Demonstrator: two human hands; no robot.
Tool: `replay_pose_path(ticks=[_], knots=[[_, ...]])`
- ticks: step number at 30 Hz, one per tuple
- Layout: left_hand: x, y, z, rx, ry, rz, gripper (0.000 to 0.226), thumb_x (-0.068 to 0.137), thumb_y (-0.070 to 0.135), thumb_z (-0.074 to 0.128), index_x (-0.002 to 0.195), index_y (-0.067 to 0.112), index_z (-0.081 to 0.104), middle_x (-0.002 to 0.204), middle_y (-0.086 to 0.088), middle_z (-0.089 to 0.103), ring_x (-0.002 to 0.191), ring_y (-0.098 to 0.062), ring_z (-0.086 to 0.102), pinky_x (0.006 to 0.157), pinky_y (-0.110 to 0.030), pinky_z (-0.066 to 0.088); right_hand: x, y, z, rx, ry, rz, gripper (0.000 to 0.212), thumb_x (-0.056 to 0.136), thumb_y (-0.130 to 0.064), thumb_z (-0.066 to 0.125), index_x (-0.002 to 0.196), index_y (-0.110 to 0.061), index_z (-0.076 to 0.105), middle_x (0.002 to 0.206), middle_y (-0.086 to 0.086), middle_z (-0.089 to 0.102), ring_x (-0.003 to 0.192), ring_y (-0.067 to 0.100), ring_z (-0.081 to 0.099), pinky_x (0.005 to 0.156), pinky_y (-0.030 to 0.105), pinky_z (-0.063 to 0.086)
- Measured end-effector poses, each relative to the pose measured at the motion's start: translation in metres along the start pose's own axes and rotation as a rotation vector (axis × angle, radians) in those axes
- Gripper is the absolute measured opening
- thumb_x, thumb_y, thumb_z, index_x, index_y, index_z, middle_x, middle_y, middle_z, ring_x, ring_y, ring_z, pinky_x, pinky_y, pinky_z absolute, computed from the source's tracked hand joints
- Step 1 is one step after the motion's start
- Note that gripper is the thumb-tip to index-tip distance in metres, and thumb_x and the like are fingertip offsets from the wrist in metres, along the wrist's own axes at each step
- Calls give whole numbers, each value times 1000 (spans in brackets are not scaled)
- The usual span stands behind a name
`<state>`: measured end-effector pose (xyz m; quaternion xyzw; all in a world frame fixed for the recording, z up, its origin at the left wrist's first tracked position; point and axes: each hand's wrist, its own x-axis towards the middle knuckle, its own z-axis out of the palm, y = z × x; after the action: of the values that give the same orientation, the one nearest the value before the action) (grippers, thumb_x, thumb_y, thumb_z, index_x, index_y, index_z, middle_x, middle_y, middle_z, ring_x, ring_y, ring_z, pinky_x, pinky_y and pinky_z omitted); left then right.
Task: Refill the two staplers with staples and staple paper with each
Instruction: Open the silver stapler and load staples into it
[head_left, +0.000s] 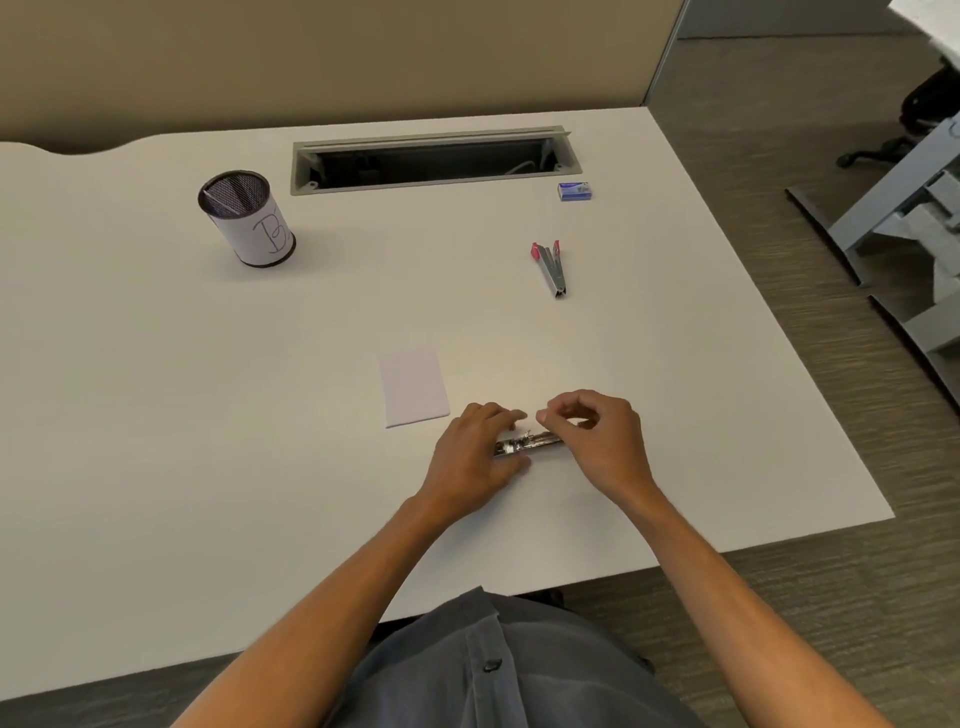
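Desk (156, 415): white, against a tan partition (363, 52).
Pen cup (247, 218): black mesh, paper-wrapped, far left.
Cable tray (436, 160): grey, open, along the back edge.

Metal stapler (527, 445) lies apparently opened near paper (414, 387); pink stapler (550, 268) farther back.

Hands covering most of the metal stapler (527, 445)

The left hand (475, 457) is hiding one end under its fingers, the right hand (597, 441) is masking the other; whatever the right fingertips (543, 415) are pinching is proving too small and blurred to tell.
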<state>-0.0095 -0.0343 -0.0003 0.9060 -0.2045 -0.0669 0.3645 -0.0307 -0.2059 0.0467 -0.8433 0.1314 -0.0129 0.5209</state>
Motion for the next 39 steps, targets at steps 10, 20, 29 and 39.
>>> replay_pose_path(ticks=[10,20,29,39], knots=[[-12,-37,-72,-131,235,-88,59,70,47,80,123,29,61,106,16,62,100,-5,56,82,-24,45,45,-47,24,308,-120,-27,17,81,-8,77,97,-10,72,83,7,76,83,21,73,74,27,58],[-30,-89,-132,-152,472,-258,33,83,30,76,114,26,67,99,15,66,95,-4,60,76,-22,44,90,-105,84,244,-246,-177,11,83,-7,74,94,-7,74,85,5,76,83,17,73,72,26,57],[-28,-128,-176,-221,575,-360,25,84,23,74,108,27,68,96,15,66,96,-4,60,69,-16,42,141,-179,154,86,-243,-396,5,83,-16,76,88,-14,76,87,-9,75,80,6,71,77,18,54],[-29,-159,-180,-274,581,-402,22,86,23,73,106,28,69,95,17,67,97,-4,61,74,-18,43,218,-237,238,-86,-170,-464,5,75,-28,77,80,-26,75,76,-14,73,76,3,69,81,38,58]])
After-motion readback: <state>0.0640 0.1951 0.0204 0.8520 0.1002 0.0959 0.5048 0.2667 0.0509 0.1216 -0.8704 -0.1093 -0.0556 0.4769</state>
